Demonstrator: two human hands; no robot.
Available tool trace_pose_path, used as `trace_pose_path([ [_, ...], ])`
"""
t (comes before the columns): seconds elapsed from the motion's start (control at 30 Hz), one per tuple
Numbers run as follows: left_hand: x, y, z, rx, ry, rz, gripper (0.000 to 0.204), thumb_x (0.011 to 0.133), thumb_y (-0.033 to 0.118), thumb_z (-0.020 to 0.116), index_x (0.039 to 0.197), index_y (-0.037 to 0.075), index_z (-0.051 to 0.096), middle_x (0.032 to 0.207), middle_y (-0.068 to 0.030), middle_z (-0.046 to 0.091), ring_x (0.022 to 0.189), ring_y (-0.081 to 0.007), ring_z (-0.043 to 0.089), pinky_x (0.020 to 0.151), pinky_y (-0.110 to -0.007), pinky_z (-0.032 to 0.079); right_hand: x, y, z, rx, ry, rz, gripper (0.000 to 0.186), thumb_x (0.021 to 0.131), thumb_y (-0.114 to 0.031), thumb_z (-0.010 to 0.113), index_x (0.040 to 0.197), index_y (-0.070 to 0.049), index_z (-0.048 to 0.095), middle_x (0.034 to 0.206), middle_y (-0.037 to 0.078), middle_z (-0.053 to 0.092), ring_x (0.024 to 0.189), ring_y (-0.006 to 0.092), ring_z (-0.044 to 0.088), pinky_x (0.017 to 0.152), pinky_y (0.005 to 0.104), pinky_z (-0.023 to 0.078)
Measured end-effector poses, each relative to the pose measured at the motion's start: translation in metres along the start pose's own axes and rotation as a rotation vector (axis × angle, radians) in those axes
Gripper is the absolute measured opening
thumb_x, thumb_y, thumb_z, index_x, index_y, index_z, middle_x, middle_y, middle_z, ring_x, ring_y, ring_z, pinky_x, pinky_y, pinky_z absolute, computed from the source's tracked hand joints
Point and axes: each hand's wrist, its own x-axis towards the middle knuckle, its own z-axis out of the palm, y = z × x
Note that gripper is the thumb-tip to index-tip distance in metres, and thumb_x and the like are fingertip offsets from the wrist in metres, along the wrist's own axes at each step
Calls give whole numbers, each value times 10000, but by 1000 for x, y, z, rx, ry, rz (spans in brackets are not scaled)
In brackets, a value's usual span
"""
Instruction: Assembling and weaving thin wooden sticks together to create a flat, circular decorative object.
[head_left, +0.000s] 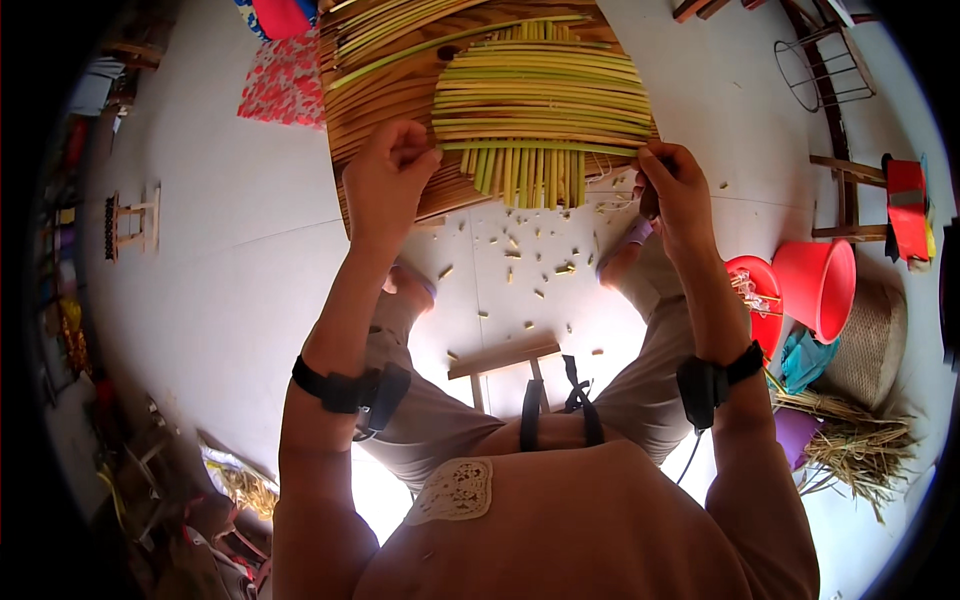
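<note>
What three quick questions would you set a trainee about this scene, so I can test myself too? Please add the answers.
1. Multiple choice: what runs between the fingertips of the left hand and those of the right hand?
(a) a metal rod
(b) a green stalk
(c) a strip of cloth

2. True or false: the large red bucket stands on the person's left.

3. Fill the gap: short cut pieces lie scattered on the ____ between the person's feet.

Key:
1. b
2. False; the large red bucket is on the person's right.
3. floor
</note>
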Motion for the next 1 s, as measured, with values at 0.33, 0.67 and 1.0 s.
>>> trace_pose_path([
  [0.33, 4, -13, 1, 158, 17, 220, 246, 820, 12, 690, 1058, 74, 690, 955, -68, 688, 841, -166, 680, 775, -276, 529, 0, 0, 0, -104, 24, -3, 218, 862, -165, 703, 997, -20, 613, 754, 34, 608, 652, 96, 572, 563, 236, 465],
  [0.67, 1, 9, 6, 235, -30, 172, 255, 834, -3, 695, 1086, 35, 685, 991, -61, 680, 891, -137, 660, 807, -261, 523, -2, 4, -3, -25, 71, -26, 324, 805, -112, 697, 1070, 5, 553, 778, 53, 617, 639, 93, 568, 512, 227, 425],
  [1.0, 3, 0, 12, 145, -5, 193, 219, 819, -9, 688, 1034, 31, 683, 925, -57, 666, 797, -137, 645, 749, -261, 512, -6, -4, -5, -37, 74, 12, 355, 789, -113, 716, 1076, 5, 543, 778, 49, 620, 621, 92, 564, 495, 228, 418],
])
